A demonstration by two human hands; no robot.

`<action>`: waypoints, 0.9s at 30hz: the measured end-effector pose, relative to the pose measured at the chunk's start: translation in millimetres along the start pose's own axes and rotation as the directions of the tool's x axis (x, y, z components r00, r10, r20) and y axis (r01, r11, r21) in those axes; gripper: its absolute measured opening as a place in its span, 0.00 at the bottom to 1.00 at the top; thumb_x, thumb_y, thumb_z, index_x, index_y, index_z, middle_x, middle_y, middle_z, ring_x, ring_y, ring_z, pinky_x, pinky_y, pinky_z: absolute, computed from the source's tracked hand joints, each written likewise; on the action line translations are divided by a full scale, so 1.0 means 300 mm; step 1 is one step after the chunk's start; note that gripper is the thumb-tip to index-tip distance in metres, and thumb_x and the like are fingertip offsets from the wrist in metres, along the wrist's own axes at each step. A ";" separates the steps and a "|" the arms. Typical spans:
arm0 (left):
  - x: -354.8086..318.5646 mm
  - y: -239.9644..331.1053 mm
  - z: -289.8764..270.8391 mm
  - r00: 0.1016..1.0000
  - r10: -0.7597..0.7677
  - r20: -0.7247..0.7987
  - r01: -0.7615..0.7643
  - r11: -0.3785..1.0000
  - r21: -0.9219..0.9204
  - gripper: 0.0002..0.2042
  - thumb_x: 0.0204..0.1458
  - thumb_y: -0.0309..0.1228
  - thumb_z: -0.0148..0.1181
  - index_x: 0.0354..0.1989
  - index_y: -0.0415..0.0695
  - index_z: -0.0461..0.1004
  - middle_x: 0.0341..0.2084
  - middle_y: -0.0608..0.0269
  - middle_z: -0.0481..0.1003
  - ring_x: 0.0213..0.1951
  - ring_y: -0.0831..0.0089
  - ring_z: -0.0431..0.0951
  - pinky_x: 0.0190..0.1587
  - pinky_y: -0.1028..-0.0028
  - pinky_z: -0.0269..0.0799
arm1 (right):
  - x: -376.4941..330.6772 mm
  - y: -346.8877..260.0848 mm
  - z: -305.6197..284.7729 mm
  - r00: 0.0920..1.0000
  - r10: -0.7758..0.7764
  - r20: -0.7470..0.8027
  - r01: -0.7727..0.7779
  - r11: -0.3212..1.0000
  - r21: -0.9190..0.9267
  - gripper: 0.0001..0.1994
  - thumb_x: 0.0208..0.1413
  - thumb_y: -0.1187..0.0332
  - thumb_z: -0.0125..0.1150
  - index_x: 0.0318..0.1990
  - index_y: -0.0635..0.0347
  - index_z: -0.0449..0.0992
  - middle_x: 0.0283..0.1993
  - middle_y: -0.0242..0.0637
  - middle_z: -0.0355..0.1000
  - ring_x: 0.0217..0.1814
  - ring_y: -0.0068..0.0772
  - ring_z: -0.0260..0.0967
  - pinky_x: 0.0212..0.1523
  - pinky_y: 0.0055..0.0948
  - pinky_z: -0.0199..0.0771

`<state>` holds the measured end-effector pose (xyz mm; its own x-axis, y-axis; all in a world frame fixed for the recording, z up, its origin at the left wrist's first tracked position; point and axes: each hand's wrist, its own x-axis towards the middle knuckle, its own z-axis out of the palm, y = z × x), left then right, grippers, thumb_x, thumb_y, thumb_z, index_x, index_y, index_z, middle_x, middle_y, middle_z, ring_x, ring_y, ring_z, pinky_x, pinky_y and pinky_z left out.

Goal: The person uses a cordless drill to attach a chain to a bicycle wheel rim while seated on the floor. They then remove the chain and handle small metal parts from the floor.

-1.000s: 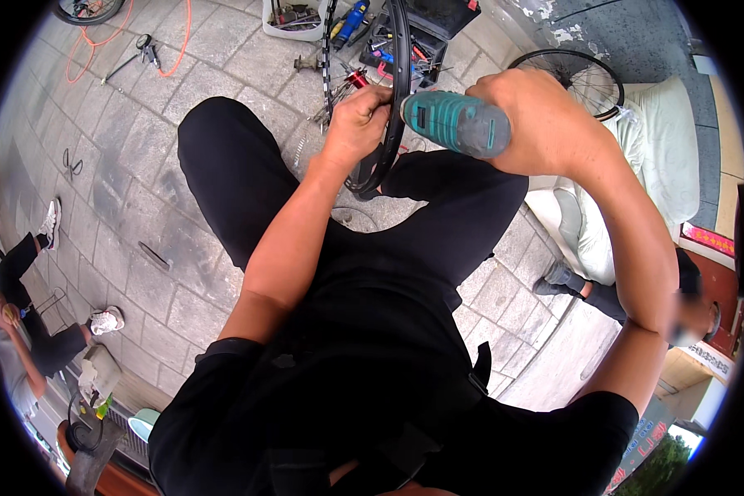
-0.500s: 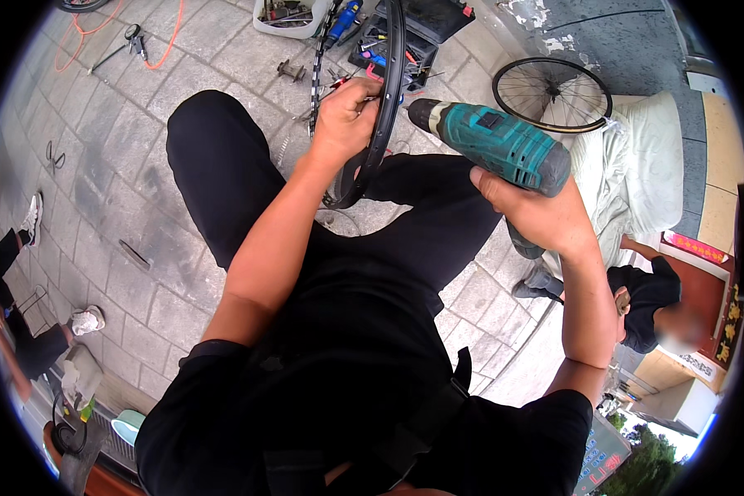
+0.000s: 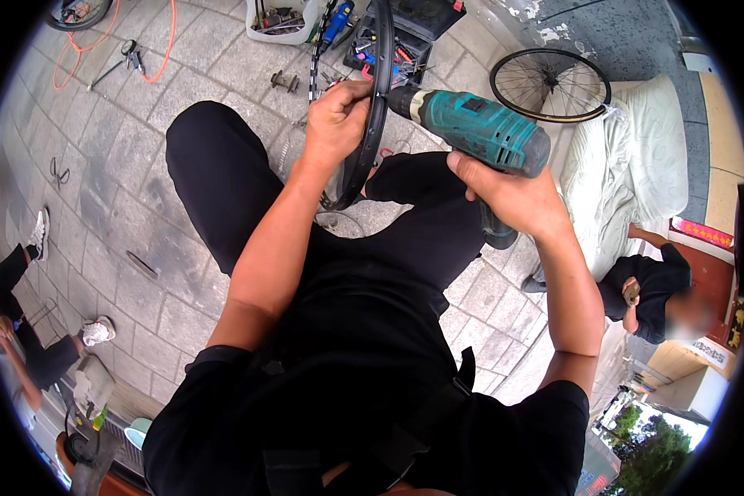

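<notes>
A black bicycle rim [image 3: 378,124] stands upright between my knees, seen nearly edge-on. My left hand [image 3: 336,124] is closed at the rim's left side, its fingertips against the rim; anything small between them is hidden. In my right hand [image 3: 517,197] is a teal and black cordless drill [image 3: 484,128], gripped by its handle. The drill's black front end [image 3: 403,101] points left and meets the rim's outer face, across from my left fingertips. Whether a bit sits in a hole cannot be made out.
Ahead lie a toolbox [image 3: 426,23] with tools, a white bin [image 3: 285,35] of parts and a loose hub [image 3: 284,82]. A spoked wheel [image 3: 551,83] leans by a pale cloth-covered bundle [image 3: 620,157]. People are at the left and right. An orange hose [image 3: 170,50] lies far left.
My right hand has brought the drill left and slightly up, closing the gap to the rim. My left hand and the rim have shifted slightly left.
</notes>
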<state>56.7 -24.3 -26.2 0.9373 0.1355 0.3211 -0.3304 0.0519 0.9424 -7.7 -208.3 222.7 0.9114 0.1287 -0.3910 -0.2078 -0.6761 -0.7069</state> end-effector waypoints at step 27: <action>0.005 -0.008 -0.005 1.000 0.008 0.024 -0.007 0.999 -0.047 0.05 0.60 0.17 0.61 0.43 0.32 0.79 0.44 0.56 0.80 0.41 0.77 0.80 0.42 0.78 0.78 | 0.070 -0.136 -0.048 0.978 -0.179 0.110 0.210 0.803 -0.557 0.13 0.48 0.63 0.70 0.37 0.62 0.83 0.33 0.50 0.81 0.36 0.51 0.80 0.39 0.41 0.80</action>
<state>58.6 -22.9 -28.1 0.9371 0.1117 0.3308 -0.3416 0.0976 0.9348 25.2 -188.4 251.9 0.8891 0.3270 -0.3203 0.2225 -0.9203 -0.3218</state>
